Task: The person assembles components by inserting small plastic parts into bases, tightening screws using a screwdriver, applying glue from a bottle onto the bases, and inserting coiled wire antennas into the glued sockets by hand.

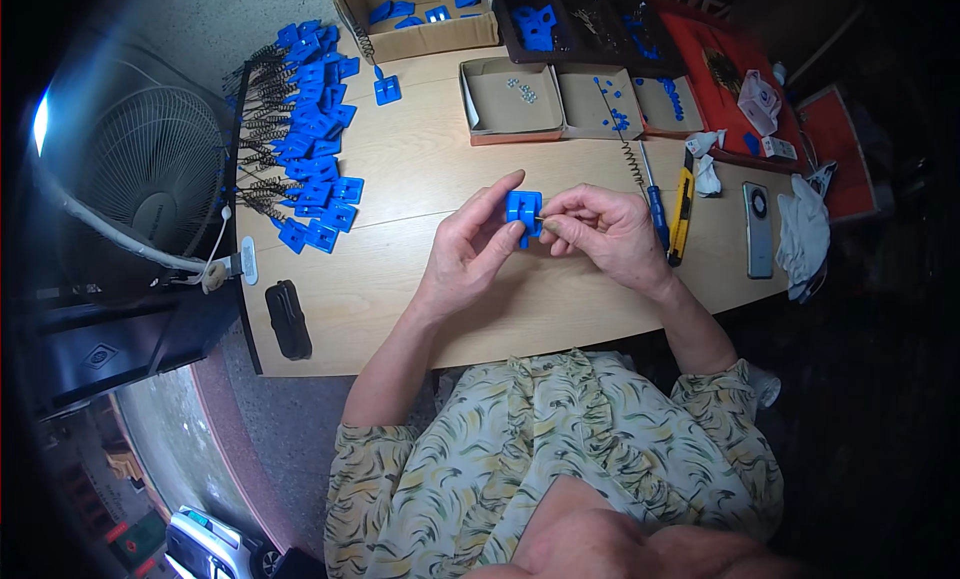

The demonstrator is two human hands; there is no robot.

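**Blue part [522,208] pinched two-handed above the table [400,169]**

Left hand [472,244]: thumb and fingers pinch the part's 9 o'clock side. Right hand [605,234]: thumb and index pressed together at its 3 o'clock, on a thin brass-coloured rod [541,217]; contact partly hidden. Looks like hard plastic: probably light, stiff, slightly slick. Best grip should be the outer edges; go easy on the rod.

Dark coil spring [632,167] at 2 o'clock passes behind the right hand; can't tell if joined. Screwdriver [656,207] and yellow knife [682,204] at 3 crowd that wrist. Cardboard trays [493,111] at 1, blue-part pile [315,129] at 10.
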